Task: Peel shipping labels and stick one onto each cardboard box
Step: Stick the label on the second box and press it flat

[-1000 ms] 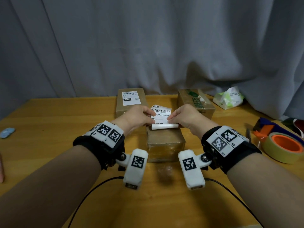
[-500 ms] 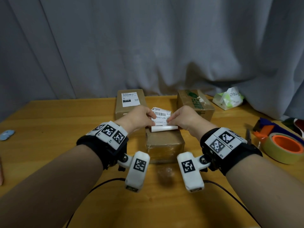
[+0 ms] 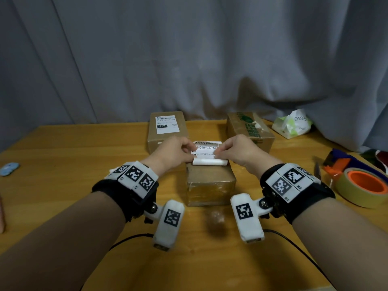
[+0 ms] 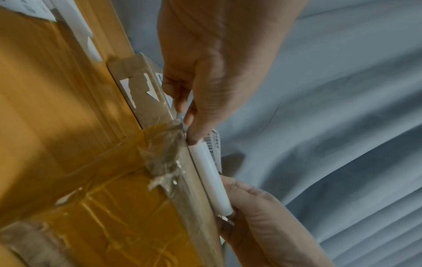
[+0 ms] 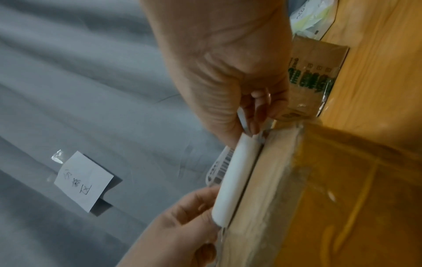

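Observation:
A white shipping label (image 3: 206, 151) is held just over the far end of the taped middle cardboard box (image 3: 211, 185). Its peeled backing is curled into a white roll (image 3: 210, 162) at the near edge. My left hand (image 3: 194, 152) pinches the label's left side and my right hand (image 3: 217, 153) pinches its right side. The left wrist view shows my left hand (image 4: 185, 115) at one end of the roll (image 4: 210, 180). In the right wrist view my right hand (image 5: 253, 122) is at the other end of the roll (image 5: 237, 177). The back left box (image 3: 167, 139) bears a label (image 3: 167, 124). The green-printed back right box (image 3: 249, 131) shows none.
A yellow tape roll with an orange core (image 3: 361, 187) and an orange tape dispenser (image 3: 338, 162) lie at the right edge. Behind them is a tissue packet (image 3: 291, 124). A blue object (image 3: 9, 168) lies far left. A grey curtain carries a handwritten note (image 5: 84, 180).
The label has come down a little and lies flatter over the middle box. Both hands keep their pinch on it.

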